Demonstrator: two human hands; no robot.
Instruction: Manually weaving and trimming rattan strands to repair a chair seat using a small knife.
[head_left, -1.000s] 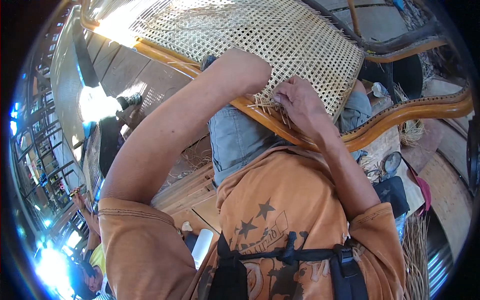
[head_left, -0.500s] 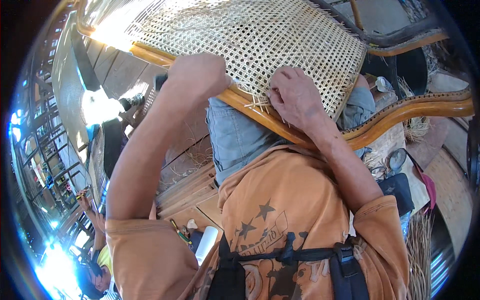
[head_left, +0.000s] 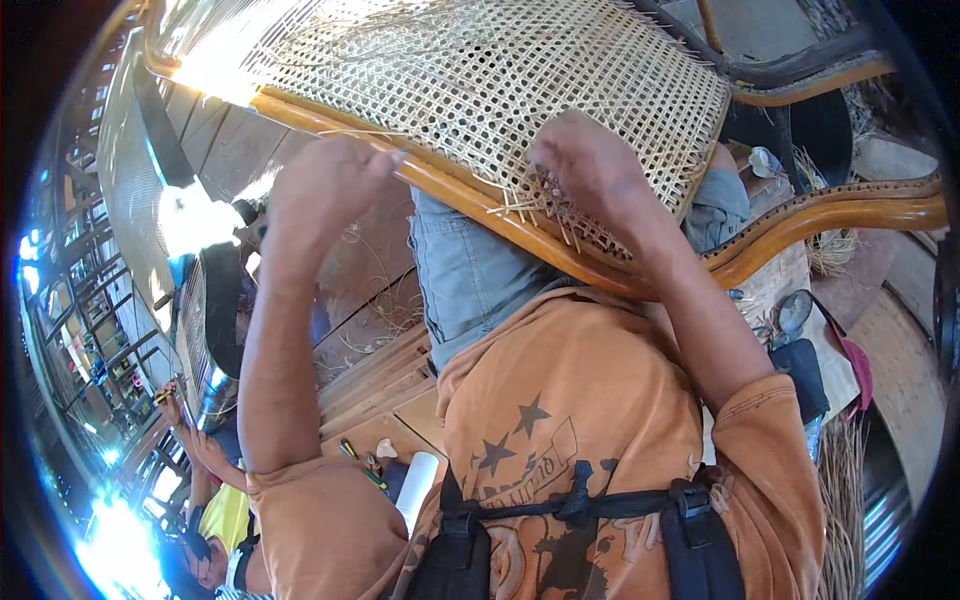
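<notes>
Wooden floorboards [head_left: 380, 370] are being seen below the work, sunlit at upper left, with loose fibre scraps lying on them.

Item 1: right hand [head_left: 590, 170]. It is being pressed, fingers curled, onto the near edge of the woven cane panel [head_left: 470, 70], where loose cane strand ends [head_left: 545, 205] are bristling out of the weave. Whether a strand is being pinched underneath cannot be told; the fingertips are hidden.

Item 2: left hand [head_left: 325, 190]. It is being held raised beside the frame, clenched as if around a thin strand; the strand itself is too fine to make out.

Item 3: the panel is being carried in a curved wooden chair frame [head_left: 500, 225], which is being rested across the lap, over grey shorts [head_left: 465, 270]. The weave is looking complete across most of its face and ragged only at the near edge.

Item 4: surroundings. A second bent wooden rail [head_left: 840, 215] is lying to the right; small tools and a white roll [head_left: 418, 485] are lying on the boards by the left knee. Another person [head_left: 215, 510] is being glimpsed at lower left.

Risk, as judged: a strand being pulled too hard could snap or drag neighbouring rows out of line; the frame, being steadied only by the lap, could slip.
</notes>
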